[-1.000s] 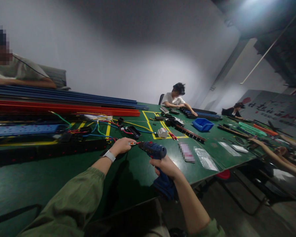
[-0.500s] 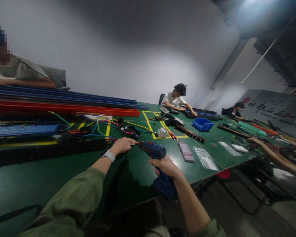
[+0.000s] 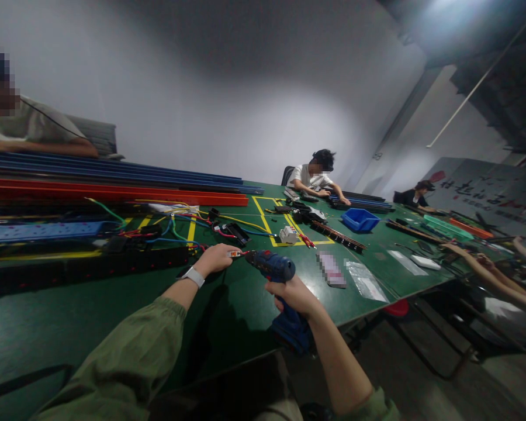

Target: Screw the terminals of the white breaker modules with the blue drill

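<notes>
My right hand (image 3: 296, 295) is wrapped round the grip of a blue cordless drill (image 3: 274, 266), which points left above the green table. The drill's tip meets a small white-and-orange part (image 3: 234, 254) pinched in the fingers of my left hand (image 3: 214, 259); it looks like a wire connector, though my fingers cover most of it. Just left of that hand lies a long black strip (image 3: 127, 264) with small red marks. Behind it are loose coloured wires (image 3: 175, 225) and a black device (image 3: 236, 234). A white block (image 3: 288, 235) sits beyond the drill.
Long orange channels (image 3: 179, 196) and blue channels (image 3: 158, 171) lie along the far left. A blue bin (image 3: 360, 220), a phone-like slab (image 3: 331, 270) and a plastic bag (image 3: 364, 282) lie to the right on the green table (image 3: 254, 321). Several co-workers sit around it.
Both my hands, the drill and the small part stay in nearly the same place. A co-worker's hand at the far right has shifted slightly.
</notes>
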The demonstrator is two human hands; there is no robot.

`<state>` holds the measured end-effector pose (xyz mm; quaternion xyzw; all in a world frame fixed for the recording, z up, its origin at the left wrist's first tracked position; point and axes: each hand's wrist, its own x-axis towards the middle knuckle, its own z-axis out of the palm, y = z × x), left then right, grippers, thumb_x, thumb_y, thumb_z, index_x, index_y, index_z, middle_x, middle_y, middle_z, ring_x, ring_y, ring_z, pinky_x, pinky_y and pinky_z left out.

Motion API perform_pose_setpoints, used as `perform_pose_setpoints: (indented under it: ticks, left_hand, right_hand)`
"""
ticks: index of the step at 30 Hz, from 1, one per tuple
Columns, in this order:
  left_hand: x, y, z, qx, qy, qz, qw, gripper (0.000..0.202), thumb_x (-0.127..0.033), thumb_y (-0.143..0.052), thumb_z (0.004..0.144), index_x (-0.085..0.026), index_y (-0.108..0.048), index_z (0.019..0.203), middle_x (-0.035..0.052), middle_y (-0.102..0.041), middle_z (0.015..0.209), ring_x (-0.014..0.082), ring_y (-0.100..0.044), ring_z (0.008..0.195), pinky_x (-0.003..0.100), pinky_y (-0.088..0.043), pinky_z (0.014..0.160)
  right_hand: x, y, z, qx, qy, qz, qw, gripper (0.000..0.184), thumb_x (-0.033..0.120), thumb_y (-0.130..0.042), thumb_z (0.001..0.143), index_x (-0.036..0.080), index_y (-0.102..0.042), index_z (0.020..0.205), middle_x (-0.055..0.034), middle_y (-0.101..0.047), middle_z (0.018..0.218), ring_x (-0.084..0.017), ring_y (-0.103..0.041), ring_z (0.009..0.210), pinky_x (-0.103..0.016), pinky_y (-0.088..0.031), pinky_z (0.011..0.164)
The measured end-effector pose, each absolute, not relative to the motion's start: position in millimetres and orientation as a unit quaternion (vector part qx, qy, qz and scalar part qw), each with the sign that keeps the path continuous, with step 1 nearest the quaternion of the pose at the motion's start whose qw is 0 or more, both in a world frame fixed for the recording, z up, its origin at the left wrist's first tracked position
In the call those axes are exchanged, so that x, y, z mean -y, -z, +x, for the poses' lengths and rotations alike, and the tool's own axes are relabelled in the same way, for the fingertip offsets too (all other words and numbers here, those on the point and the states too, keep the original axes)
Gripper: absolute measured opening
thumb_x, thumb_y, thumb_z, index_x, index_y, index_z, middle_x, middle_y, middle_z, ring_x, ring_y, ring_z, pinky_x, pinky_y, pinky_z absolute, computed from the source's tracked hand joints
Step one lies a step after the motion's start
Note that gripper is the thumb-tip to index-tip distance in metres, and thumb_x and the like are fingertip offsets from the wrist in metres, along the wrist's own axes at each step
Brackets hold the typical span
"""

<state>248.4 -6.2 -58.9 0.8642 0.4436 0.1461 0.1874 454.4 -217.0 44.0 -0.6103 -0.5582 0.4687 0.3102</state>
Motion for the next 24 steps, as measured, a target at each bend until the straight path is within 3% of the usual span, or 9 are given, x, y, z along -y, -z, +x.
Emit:
perform_pose_setpoints:
  ticks: [24]
  left_hand:
    - [5.6,59.3,248.2,-0.446,-0.147,0.862,0.192,0.053,-0.020,-0.058,0.075,-0.035,-0.069,0.125,0.0003,-0.073,0.119,0.0212,-0.065,0.111,0.025,-0.045,0.094]
  right_hand:
    - [219.7,-48.5,451.9,0.552,-0.467,-0.616,0.312,0.011,0.025,-0.061,0.081,0.017,-0.059,0.087,0.0065,-0.050,0.044,-0.010,-0.044,0.039,-0.021,-0.036,0.044]
